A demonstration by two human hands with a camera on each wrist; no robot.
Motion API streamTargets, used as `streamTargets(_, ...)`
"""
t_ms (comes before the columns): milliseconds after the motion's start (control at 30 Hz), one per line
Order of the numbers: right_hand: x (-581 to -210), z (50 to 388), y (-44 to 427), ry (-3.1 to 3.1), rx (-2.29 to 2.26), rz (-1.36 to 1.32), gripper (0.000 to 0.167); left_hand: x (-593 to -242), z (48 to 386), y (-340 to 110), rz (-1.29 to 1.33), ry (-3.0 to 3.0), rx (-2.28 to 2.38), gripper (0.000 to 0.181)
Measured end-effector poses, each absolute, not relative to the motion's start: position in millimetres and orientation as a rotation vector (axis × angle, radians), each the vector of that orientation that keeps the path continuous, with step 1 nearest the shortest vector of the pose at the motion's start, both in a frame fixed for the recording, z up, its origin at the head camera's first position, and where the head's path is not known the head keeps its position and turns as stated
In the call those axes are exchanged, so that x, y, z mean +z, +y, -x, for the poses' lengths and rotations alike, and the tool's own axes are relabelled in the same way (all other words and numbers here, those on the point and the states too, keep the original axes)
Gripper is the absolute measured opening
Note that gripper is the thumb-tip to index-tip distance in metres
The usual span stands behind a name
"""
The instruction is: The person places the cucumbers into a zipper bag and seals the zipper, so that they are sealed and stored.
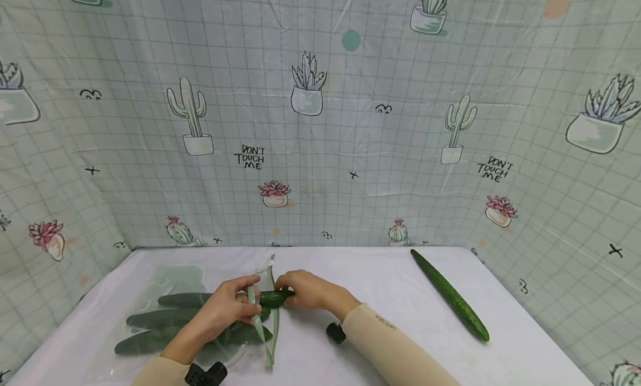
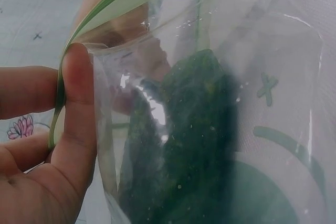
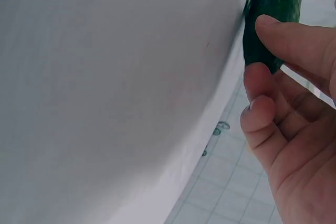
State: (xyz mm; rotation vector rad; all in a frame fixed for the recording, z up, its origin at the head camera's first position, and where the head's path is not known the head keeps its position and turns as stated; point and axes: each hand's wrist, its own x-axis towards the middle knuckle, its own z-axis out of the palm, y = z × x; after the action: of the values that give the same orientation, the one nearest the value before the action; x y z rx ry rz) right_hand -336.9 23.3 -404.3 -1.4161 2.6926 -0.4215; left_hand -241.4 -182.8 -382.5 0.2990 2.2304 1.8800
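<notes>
A clear bag with a green-edged mouth [image 1: 274,341] lies on the left of the table, several cucumbers inside it. My left hand [image 1: 220,311] pinches the edge of the bag's mouth between thumb and fingers, also seen in the left wrist view, where cucumbers [image 2: 194,140] show through the plastic. My right hand [image 1: 307,290] grips the end of a cucumber [image 1: 272,298] whose other part lies inside the bag. In the right wrist view, the thumb and fingers of my right hand [image 3: 299,98] hold that dark green end [image 3: 273,30].
Another cucumber [image 1: 450,297] lies slanting on the right side of the white table [image 1: 380,319]. A curtain [image 1: 320,135] printed with potted cacti stands behind the table and along both sides.
</notes>
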Motion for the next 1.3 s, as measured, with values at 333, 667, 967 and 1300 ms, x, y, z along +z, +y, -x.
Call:
streamTargets(333, -404.8, 337.7, 33.2, 2.725, -0.400, 1.318, 0.026, -382.9, 241.3, -183.6, -0.309, 2.231, 1.884, 0.068)
streamTargets(667, -404.7, 339.7, 29.6, 2.749, -0.383, 1.388, 0.024, -382.5, 241.3, -183.2, -0.303, 2.232, 1.880, 0.068)
streamTargets(967, -400.7, 336.8, 18.0, 2.809, -0.380, 1.481, 0.021, -381.3, 241.8, -181.9, -0.281, 2.239, 1.884, 0.068)
streamTargets(1300, -400.0, 331.3, 1.6, 2.829, -0.372, 1.517, 0.021, -382.7, 242.1, -182.9, -0.276, 2.234, 1.898, 0.069)
